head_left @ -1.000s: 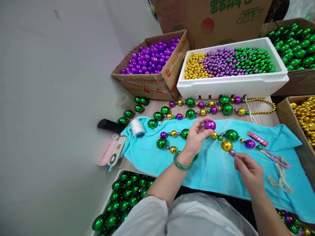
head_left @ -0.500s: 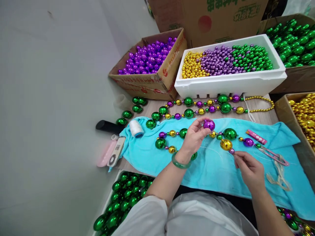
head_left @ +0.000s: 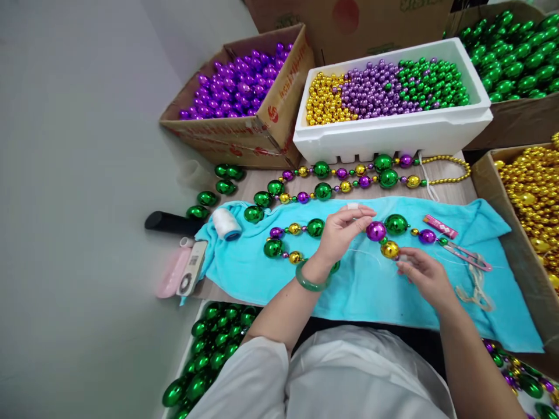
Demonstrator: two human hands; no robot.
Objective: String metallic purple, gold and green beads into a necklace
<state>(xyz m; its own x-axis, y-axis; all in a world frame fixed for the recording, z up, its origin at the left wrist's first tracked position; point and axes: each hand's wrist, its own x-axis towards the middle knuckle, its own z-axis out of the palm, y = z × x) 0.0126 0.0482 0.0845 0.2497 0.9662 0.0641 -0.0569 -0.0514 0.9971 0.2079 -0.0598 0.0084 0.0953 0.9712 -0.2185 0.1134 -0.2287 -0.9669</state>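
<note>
My left hand (head_left: pixel 343 233), with a green bangle on the wrist, pinches a large purple bead (head_left: pixel 375 231) over the turquoise towel (head_left: pixel 362 291). My right hand (head_left: pixel 421 274) is closed just below a gold bead (head_left: pixel 390 249), its fingertips pinching the end of the strand; what exactly they grip is too small to make out. The half-strung strand of green, gold and purple beads (head_left: pixel 283 244) curves across the towel between and left of my hands. A big green bead (head_left: pixel 396 224) and a purple bead (head_left: pixel 427 236) lie on the strand to the right.
A finished bead necklace (head_left: pixel 349 180) lies behind the towel. A white foam box (head_left: pixel 393 131) holds small gold, purple and green beads. Cardboard boxes hold purple beads (head_left: pixel 238 87), green beads (head_left: pixel 510 52) and gold beads (head_left: pixel 530 198). A thread spool (head_left: pixel 226 223), pink snips (head_left: pixel 467 256) and a tray of green beads (head_left: pixel 213 355) sit nearby.
My left hand brought the purple bead down and right, close to the gold bead. My right hand moved up-left toward it. The camera view tilted, shifting everything up and left.
</note>
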